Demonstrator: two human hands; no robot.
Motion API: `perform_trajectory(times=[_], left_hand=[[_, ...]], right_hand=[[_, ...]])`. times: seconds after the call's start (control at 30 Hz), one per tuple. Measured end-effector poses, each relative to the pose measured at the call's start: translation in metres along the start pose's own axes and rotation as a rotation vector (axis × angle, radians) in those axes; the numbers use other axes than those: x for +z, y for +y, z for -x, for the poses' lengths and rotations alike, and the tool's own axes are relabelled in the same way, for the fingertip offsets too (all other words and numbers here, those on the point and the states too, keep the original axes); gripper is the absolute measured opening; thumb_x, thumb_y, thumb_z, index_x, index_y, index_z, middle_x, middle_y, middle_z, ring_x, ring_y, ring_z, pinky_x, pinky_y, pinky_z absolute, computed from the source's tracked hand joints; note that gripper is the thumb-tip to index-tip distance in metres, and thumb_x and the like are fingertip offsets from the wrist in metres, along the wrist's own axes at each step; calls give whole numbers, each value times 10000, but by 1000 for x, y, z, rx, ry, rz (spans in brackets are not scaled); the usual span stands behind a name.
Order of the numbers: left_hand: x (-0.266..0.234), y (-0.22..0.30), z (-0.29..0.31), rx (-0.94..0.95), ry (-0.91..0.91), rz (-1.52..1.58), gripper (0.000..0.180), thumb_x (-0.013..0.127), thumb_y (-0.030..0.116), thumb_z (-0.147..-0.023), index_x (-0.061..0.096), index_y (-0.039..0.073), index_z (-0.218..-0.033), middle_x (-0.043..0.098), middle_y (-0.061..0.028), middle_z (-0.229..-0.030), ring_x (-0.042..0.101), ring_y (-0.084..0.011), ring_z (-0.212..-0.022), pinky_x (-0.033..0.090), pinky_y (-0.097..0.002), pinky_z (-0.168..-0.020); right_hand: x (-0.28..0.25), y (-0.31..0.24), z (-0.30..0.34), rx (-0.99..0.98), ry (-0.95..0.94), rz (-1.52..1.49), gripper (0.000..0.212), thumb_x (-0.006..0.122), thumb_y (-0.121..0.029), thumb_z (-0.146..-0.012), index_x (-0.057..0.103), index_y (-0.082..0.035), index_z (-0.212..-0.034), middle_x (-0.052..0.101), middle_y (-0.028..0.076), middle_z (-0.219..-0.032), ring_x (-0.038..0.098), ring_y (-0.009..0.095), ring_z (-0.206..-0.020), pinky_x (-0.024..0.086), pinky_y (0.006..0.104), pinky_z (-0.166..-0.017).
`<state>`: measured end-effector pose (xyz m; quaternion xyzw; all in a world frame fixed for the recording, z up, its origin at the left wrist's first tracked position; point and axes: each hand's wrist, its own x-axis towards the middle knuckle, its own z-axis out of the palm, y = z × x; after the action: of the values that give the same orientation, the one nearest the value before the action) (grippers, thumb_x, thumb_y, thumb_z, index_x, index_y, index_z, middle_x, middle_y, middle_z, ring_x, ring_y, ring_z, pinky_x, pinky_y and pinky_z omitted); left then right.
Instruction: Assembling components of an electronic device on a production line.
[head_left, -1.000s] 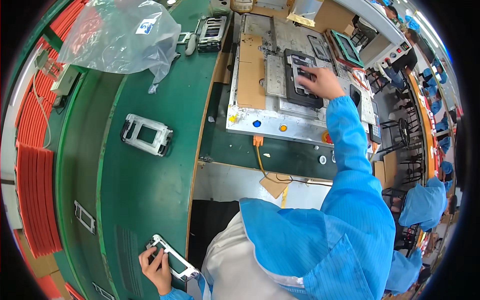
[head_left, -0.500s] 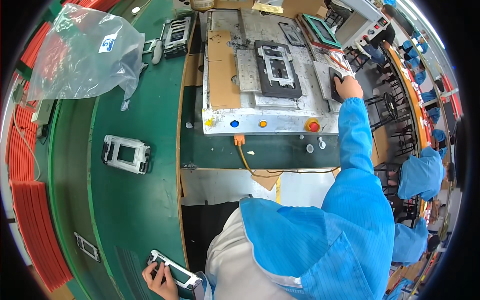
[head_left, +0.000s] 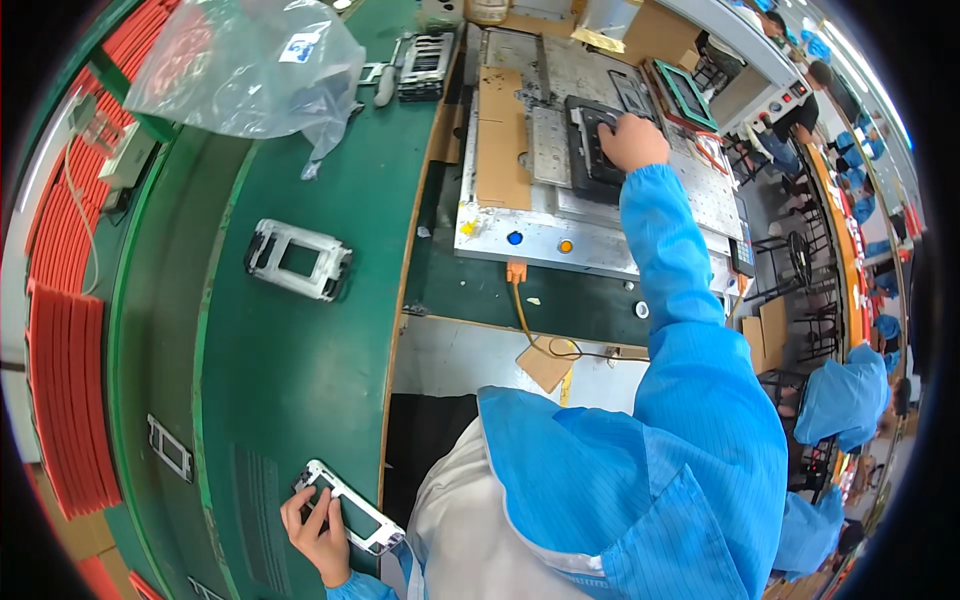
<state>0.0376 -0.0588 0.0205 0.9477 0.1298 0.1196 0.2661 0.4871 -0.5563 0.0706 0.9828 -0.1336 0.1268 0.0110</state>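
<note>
My left hand (head_left: 322, 530) is at the green bench's near edge, with its fingers bent over a white and black phone frame (head_left: 375, 526) and pressed on its left part. My right hand (head_left: 637, 143) reaches far forward to the metal machine. Its curled fingers grip a black plate (head_left: 597, 140) lying over the black fixture (head_left: 600, 187). The silvery phone frame seen earlier in that fixture is now covered. Another silvery frame (head_left: 318, 240) lies alone on the left bench.
Around the fixture is the machine's metal top (head_left: 520, 50), with blue and amber buttons in front. Beyond the bench lie a stack of frames (head_left: 426, 65), a screwdriver (head_left: 384, 88) and a clear plastic bag (head_left: 245, 75). A thin frame (head_left: 170, 448) sits in the left channel.
My right hand has moved left from the machine's right side onto the fixture, bringing the black plate. My left hand stays on its phone frame. The whole view has shifted.
</note>
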Motion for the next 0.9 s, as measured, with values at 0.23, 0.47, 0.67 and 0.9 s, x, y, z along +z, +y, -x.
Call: perform_trajectory(times=[0.23,0.47,0.67,0.9], left_hand=[[-1,-1,-2,52,49,30,204,761,-24,-766,774,0,-968,668,-101,-1040,592,-278,-954,476,-375,-804],[-4,-15,9,41,82,89,228,797,-7,-736,785,26,-962,661,-82,-964,565,-251,-824,483,-359,-695],[-20,-29,31,3,104,123,259,811,10,-714,785,49,-969,665,-67,-955,568,-240,-805,478,-355,-695],[-20,-45,30,141,97,125,242,813,97,-738,777,115,-977,667,-18,-964,594,-226,-824,468,-371,-721]], right_hand=[[1,-58,125,-407,-118,-85,391,759,-474,-803,737,-85,-840,721,164,-788,707,370,-768,562,469,-687],[24,-77,135,-438,-148,-22,402,832,-474,-720,753,-105,-860,723,139,-791,712,353,-781,567,460,-702],[9,-106,130,-463,-183,198,353,830,-402,-740,758,-96,-900,735,157,-857,717,351,-860,570,465,-741],[-77,-236,242,-957,-466,-1109,409,467,-282,-1069,709,29,-956,561,67,-778,522,196,-708,438,348,-674]])
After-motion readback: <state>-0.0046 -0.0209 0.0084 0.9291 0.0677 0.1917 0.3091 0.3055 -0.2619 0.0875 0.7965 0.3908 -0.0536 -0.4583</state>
